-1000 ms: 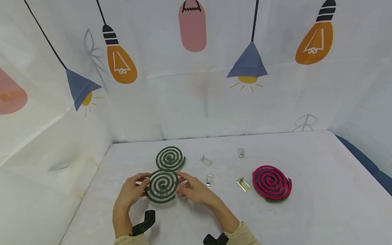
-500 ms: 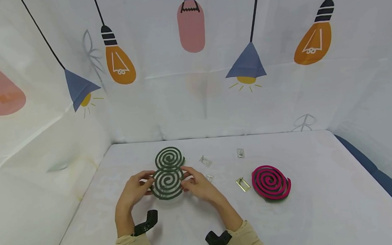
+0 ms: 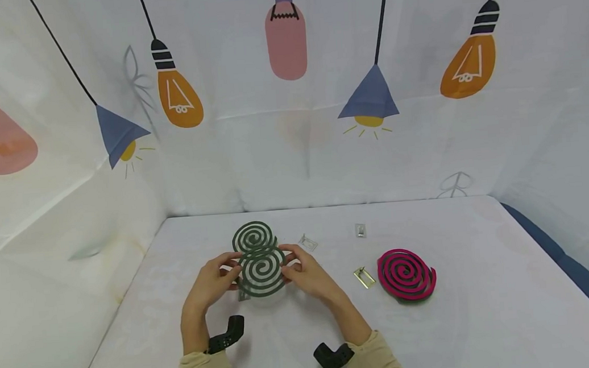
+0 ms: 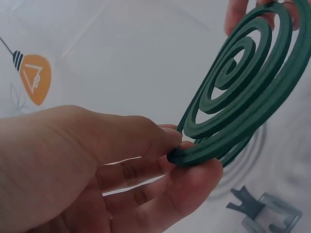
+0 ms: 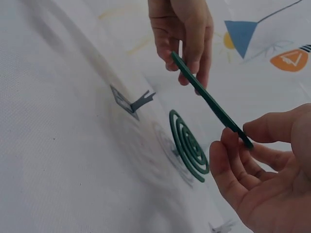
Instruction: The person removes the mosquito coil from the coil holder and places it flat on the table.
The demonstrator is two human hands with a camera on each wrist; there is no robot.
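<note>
Between both hands a green mosquito coil (image 3: 263, 295) is held by its opposite edges, raised above the table. My left hand (image 3: 211, 281) pinches its left rim, thumb on one face and fingers on the other, as the left wrist view shows. The right rim is pinched by my right hand (image 3: 308, 274). Just behind is a second green coil (image 3: 254, 241), partly overlapped by the held one in the head view. Below my left hand a small metal coil stand (image 4: 250, 204) with a forked upright tab sits on the table.
To the right lies a coil pair, magenta over dark green (image 3: 405, 271). Beside it is a gold-toned metal stand (image 3: 360, 279). Farther back are two silvery stands, one nearer the middle (image 3: 307, 242) and another to its right (image 3: 361, 230). A printed cloth (image 3: 293, 161) hangs behind the white table.
Both hands have carried the held coil right and slightly away. A metal stand now shows at its lower left, while one near my right hand has become hidden behind it.
</note>
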